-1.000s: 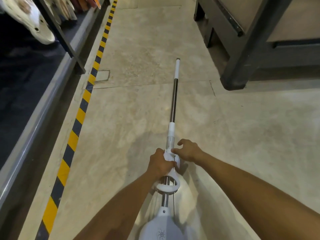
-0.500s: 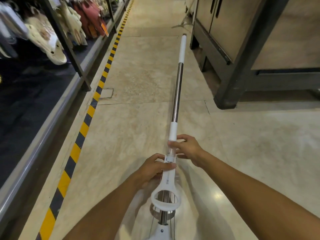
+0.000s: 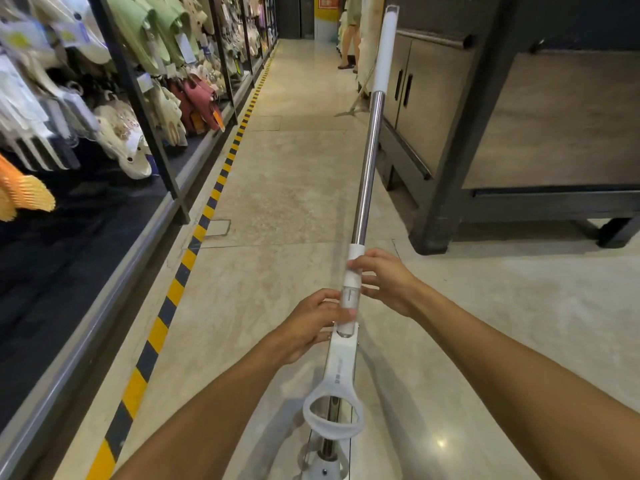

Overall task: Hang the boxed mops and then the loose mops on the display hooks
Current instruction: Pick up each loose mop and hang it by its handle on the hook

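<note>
Loose mop (image 3: 367, 168) is held out in front of the person over the aisle floor (image 3: 287, 209), its pole running from 6 o'clock near the body up toward 12 o'clock, tilted slightly to the right at the far end. Pole: bare metal along the middle, white grip sleeve at the far tip, white collar and clear section at the near end, then a white plastic ring piece (image 3: 334, 415) below the hands. Left hand (image 3: 313, 323) sits at the 9 o'clock side of the pole, fingers curled round the clear section just above the ring piece's neck, thumb tip pressed on it. Right hand (image 3: 382, 280) sits at the 3 o'clock side, a little farther along the pole, fingertips pinching the white collar with the rest of the fingers loosely spread. The two hands are just beside each other, not touching. Mop head is mostly cut off at the bottom edge; only a white base part shows. At 9 to 11 o'clock, a dark display rack (image 3: 138, 98) hangs with slippers and sandals (image 3: 121, 143); a yellow-and-black striped line (image 3: 194, 244) runs along the floor beside it. At 1 to 3 o'clock, a dark-framed cabinet unit (image 3: 485, 133) stands on the floor. At 12 o'clock, far down the aisle, another person's legs (image 3: 349, 43) are visible.
</note>
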